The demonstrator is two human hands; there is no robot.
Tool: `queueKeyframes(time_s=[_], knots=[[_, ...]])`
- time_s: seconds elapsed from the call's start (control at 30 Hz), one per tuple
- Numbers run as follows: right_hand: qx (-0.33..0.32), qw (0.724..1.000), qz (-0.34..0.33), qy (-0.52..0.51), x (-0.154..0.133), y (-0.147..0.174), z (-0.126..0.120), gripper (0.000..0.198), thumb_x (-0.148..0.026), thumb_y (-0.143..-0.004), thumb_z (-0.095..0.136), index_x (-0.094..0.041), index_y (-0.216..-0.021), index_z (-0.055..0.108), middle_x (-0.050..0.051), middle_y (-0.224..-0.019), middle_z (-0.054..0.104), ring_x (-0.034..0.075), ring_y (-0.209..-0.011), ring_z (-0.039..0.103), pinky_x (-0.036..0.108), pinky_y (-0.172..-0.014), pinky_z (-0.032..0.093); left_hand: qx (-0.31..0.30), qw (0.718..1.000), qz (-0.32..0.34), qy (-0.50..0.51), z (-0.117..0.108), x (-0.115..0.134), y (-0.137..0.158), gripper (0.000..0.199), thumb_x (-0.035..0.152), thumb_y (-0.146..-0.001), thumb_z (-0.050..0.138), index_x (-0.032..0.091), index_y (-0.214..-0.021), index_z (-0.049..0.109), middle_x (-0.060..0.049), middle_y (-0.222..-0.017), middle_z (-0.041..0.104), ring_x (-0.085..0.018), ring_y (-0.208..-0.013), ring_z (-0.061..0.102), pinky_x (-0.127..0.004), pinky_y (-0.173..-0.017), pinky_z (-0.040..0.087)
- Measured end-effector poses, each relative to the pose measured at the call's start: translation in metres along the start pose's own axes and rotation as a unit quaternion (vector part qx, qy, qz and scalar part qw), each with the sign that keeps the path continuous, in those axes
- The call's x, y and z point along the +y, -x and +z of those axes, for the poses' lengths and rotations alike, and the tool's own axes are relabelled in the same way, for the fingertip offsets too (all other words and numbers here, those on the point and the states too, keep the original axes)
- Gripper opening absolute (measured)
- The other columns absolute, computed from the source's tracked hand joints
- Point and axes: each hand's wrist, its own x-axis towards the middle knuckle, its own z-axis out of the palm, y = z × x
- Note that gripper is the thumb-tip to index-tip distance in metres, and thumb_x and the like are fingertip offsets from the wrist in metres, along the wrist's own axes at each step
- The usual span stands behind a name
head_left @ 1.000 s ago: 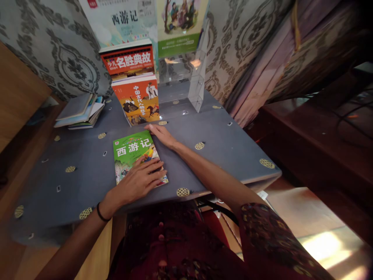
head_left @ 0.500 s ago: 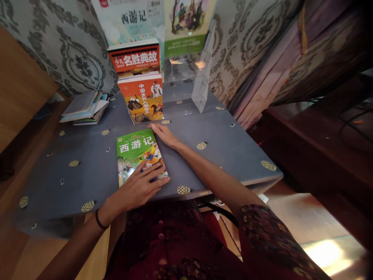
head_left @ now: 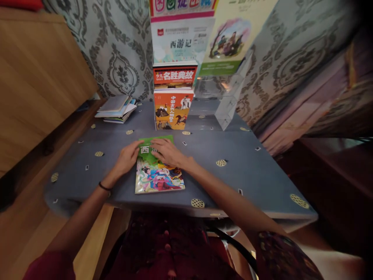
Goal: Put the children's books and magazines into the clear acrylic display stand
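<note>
A green-topped picture book lies flat on the cloth-covered table in front of me, its cover showing white characters and colourful figures. My right hand rests across the upper part of the cover, fingers stretched out and covering part of the title. At the upper left edge of the book is my left hand, its fingertips touching the corner and its fingers extended. Neither hand lifts the book.
Behind the book, a clear rack holds several books, including an orange book on its lowest front tier. A stack of books lies at the back left. A wooden cabinet stands at the left.
My left hand has moved from the lower cover up to the left edge. My right hand has shifted from the top corner onto the cover. The view has turned left.
</note>
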Motion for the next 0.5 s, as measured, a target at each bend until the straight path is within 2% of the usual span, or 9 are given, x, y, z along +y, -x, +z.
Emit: queueKeyframes(time_s=[0.07, 0.17, 0.37, 0.5], knots=[[-0.029, 0.999, -0.035, 0.009, -0.016, -0.011, 0.006, 0.030, -0.025, -0.101, 0.053, -0.015, -0.126, 0.068, 0.017, -0.138, 0.064, 0.028, -0.135, 0.055, 0.052, -0.116, 0.036, -0.006, 1.000, -0.017, 0.025, 0.002, -0.021, -0.013, 0.042, 0.024, -0.097, 0.037, 0.015, -0.131, 0.061, -0.012, -0.130, 0.071, -0.025, -0.121, 0.066, -0.046, -0.108, 0.050], [-0.057, 0.996, -0.073, 0.016, -0.032, -0.020, 0.018, 0.032, -0.028, -0.102, 0.052, -0.015, -0.127, 0.066, 0.017, -0.139, 0.064, 0.028, -0.134, 0.056, 0.053, -0.116, 0.037, -0.031, 0.997, -0.016, 0.071, 0.009, -0.038, -0.023, 0.045, 0.022, -0.094, 0.035, 0.015, -0.131, 0.061, -0.011, -0.127, 0.073, -0.023, -0.121, 0.067, -0.044, -0.109, 0.049], [-0.079, 0.993, -0.082, 0.016, -0.047, -0.010, 0.036, 0.048, -0.040, -0.103, 0.051, -0.015, -0.143, 0.055, 0.019, -0.157, 0.047, 0.029, -0.149, 0.040, 0.057, -0.123, 0.028, -0.039, 0.994, -0.018, 0.098, 0.010, -0.044, -0.020, 0.046, 0.023, -0.094, 0.037, 0.018, -0.131, 0.063, -0.008, -0.129, 0.072, -0.023, -0.124, 0.065, -0.044, -0.111, 0.047], [-0.097, 0.990, -0.098, 0.038, -0.067, 0.010, 0.037, 0.056, -0.049, -0.104, 0.046, -0.012, -0.146, 0.053, 0.018, -0.156, 0.047, 0.029, -0.151, 0.036, 0.056, -0.126, 0.021, -0.034, 0.995, -0.016, 0.095, 0.011, -0.042, -0.017, 0.043, 0.024, -0.094, 0.041, 0.018, -0.129, 0.064, -0.008, -0.129, 0.072, -0.023, -0.124, 0.065, -0.043, -0.111, 0.047]])
